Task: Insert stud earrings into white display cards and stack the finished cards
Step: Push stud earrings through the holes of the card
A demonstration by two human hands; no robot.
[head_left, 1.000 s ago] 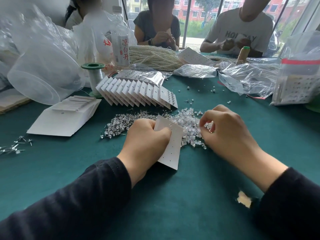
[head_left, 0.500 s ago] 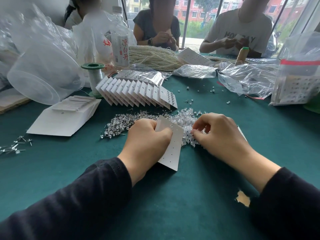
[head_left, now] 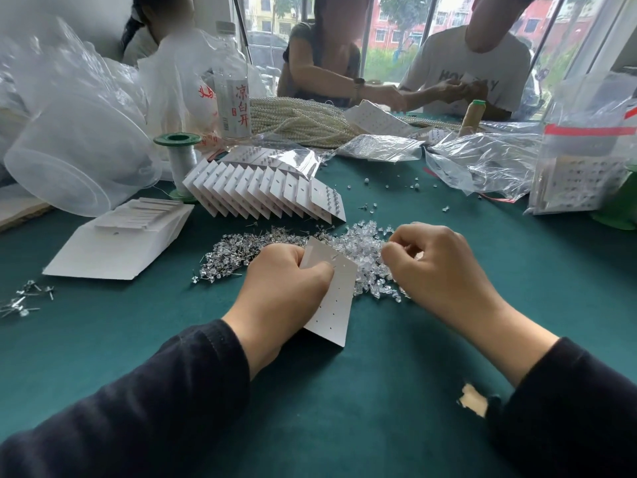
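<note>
The white display card (head_left: 336, 298) is held tilted in the left hand (head_left: 282, 294), just in front of the heap of stud earrings (head_left: 241, 257) and the heap of little clear bits (head_left: 365, 257) on the green worktop (head_left: 344, 408). A second ago the right hand (head_left: 437, 270) was a bit further out over the clear bits. Now it has slid a little closer to the card's top edge. The card has hardly moved. I think this means the hand has picked from the heap and is bringing a piece to the card, so one more hole may soon be filled. The left hand's fingers curl round the card's left side, with the thumb pressed on its front. The right hand is curled in, with thumb and first finger tips together. I cannot tell if something tiny sits between them. The finished cards (head_left: 269, 194) lean in a row further back.
</note>
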